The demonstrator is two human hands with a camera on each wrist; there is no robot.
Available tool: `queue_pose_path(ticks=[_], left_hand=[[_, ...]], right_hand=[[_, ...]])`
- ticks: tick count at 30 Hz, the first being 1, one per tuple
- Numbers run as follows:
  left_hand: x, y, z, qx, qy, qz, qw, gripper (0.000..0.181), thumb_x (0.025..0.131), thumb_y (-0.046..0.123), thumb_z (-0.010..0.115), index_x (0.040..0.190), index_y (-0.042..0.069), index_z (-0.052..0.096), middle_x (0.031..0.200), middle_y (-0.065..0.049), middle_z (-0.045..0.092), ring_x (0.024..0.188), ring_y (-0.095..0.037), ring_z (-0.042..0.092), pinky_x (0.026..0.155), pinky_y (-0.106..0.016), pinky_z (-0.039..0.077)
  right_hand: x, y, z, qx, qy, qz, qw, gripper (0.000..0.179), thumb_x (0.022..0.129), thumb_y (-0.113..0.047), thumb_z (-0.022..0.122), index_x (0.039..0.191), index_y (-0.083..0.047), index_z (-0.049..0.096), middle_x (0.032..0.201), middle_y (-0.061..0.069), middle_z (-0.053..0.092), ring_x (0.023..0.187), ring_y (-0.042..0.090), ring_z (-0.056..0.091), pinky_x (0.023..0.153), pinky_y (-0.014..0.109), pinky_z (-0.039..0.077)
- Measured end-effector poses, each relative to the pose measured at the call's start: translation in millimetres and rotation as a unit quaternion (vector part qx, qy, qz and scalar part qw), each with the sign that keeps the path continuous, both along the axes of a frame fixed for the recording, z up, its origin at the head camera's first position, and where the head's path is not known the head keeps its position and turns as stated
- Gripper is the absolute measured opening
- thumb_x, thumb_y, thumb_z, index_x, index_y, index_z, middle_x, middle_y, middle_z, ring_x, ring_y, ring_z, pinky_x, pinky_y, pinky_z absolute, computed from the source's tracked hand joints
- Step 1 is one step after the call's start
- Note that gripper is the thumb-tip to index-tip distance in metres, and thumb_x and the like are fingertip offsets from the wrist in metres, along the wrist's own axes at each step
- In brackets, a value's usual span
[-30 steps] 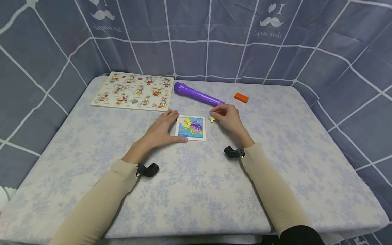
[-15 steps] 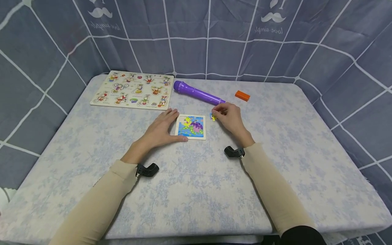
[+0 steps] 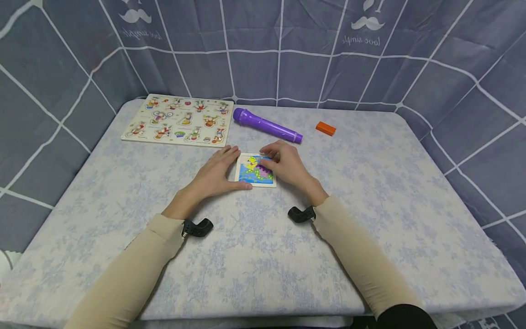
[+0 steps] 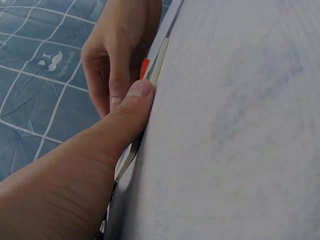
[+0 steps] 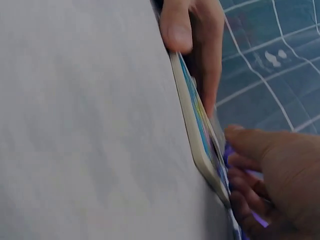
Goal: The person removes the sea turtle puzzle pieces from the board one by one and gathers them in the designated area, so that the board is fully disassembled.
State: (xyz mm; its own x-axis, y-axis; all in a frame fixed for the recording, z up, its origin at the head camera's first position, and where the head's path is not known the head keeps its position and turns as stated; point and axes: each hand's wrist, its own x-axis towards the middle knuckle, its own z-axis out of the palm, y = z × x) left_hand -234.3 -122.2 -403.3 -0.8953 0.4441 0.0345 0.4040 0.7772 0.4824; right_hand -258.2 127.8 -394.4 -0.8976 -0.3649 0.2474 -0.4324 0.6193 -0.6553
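A small square jigsaw puzzle (image 3: 256,179) with a pale frame and a yellow-and-purple cartoon picture lies mid-table. My left hand (image 3: 215,172) holds it at its left side, the thumb along the near edge and the fingers at the far left corner. Over its upper right part is my right hand (image 3: 286,165), thumb and fingertips pinched together close above the picture, with the small puzzle piece hidden between them. In the right wrist view the puzzle's edge (image 5: 192,125) runs between the left thumb and my right hand's curled fingers.
A wooden peg puzzle board (image 3: 176,121) with animal figures lies at the back left. Beside it is a purple toy microphone (image 3: 267,126), just beyond the jigsaw. An orange block (image 3: 326,128) lies farther right. A grey checked curtain (image 3: 255,75) hangs behind the table.
My right hand has moved left from beside the jigsaw to over its upper right part, and the loose puzzle piece has left its spot on the cloth. The left hand stays put.
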Motion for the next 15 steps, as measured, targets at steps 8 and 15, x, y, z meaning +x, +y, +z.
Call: queue_pose_path(ticks=[8,15], left_hand=[[0.0,0.8,0.6,-0.001,-0.001,-0.004,1.0000,0.114,0.083,0.064,0.082,0.166,0.006,0.029,0.176,-0.012,0.023,0.165,-0.033,0.009,0.134,-0.058,0.014],[0.1,-0.1,0.4,-0.004,0.000,-0.002,1.0000,0.114,0.083,0.063,0.082,0.166,0.005,0.030,0.175,-0.013,0.023,0.165,-0.033,0.010,0.134,-0.056,0.014]], right_hand=[[0.9,-10.0,-7.0,0.017,0.014,-0.005,0.9997,0.031,0.096,-0.020,0.080,0.121,-0.003,0.076,0.116,0.012,0.067,0.102,0.025,0.065,0.089,0.035,0.060],[0.0,-11.1,-7.2,0.017,0.015,-0.001,0.9997,0.025,0.096,-0.019,0.081,0.115,-0.004,0.076,0.109,0.011,0.068,0.100,0.024,0.064,0.088,0.034,0.060]])
